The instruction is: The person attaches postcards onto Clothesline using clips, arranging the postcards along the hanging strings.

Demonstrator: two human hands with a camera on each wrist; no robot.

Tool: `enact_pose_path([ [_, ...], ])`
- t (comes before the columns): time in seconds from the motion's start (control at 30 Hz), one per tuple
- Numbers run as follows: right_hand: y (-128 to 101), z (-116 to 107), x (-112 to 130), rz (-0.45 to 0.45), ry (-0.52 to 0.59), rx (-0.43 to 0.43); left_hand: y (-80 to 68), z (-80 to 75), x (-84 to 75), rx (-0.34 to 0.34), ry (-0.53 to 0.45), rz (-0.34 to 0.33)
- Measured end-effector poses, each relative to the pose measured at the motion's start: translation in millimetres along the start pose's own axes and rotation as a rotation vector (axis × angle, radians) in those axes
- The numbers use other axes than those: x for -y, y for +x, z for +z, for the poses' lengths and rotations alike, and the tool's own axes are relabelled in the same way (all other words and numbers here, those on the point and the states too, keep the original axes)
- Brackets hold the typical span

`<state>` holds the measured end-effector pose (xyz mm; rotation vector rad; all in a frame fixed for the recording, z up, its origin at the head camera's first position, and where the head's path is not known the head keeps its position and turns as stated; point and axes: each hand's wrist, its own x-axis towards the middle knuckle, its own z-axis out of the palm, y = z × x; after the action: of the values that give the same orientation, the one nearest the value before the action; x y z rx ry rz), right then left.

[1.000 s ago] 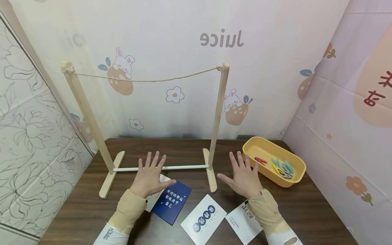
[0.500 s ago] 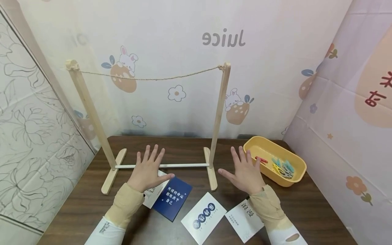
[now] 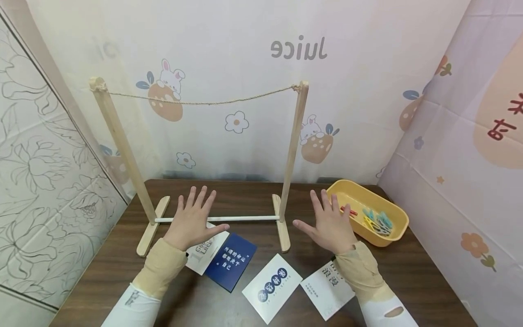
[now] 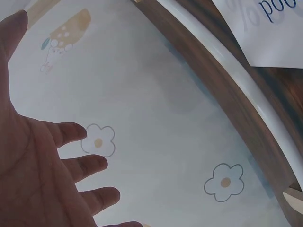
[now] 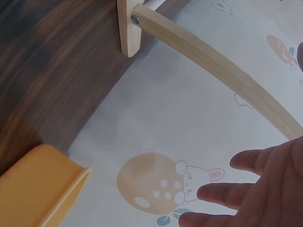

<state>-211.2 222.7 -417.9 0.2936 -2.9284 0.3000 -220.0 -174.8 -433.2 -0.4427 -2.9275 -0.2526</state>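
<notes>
Fingers spread, my left hand (image 3: 193, 222) holds nothing and overlaps the left end of the white rod and a "Good Luck" card (image 3: 204, 254). My right hand (image 3: 331, 227) is spread in the same way, its fingertips overlapping the left rim of the yellow basket (image 3: 373, 239). Between the hands lie a dark blue card (image 3: 231, 263) and a white card with blue circles (image 3: 271, 289). Another white card (image 3: 327, 293) sits partly behind the right wrist. Inside the basket are a red clothespin (image 3: 348, 211) and several yellow, grey and teal clothespins (image 3: 381, 224).
A wooden frame stands at the back left, with a left post (image 3: 126, 152), a right post (image 3: 293, 154) and a sagging twine line (image 3: 208, 103) tied between their tops. A white rod (image 3: 245, 218) joins its feet low down. Patterned cloth (image 3: 261, 145) hangs behind the brown table (image 3: 310, 190).
Both hands shift slightly upward in the head view, the left also a little leftward. More of the "Good Luck" card shows. The cards, basket and frame keep their places on the table.
</notes>
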Motion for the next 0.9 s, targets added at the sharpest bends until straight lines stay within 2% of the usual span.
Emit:
enact_pose_path([
  [0.4,4,-3,-3,0.0,-0.002,-0.011,0.6,-9.3,6.0,-0.04,0.017,-0.039],
  [0.67,8,-4,1,-0.027,-0.015,-0.044,3.2,-15.6,7.5,-0.051,0.031,-0.043],
  [0.9,9,-6,3,-0.035,-0.017,-0.037,3.8,-19.0,12.6,-0.075,0.013,-0.041],
])
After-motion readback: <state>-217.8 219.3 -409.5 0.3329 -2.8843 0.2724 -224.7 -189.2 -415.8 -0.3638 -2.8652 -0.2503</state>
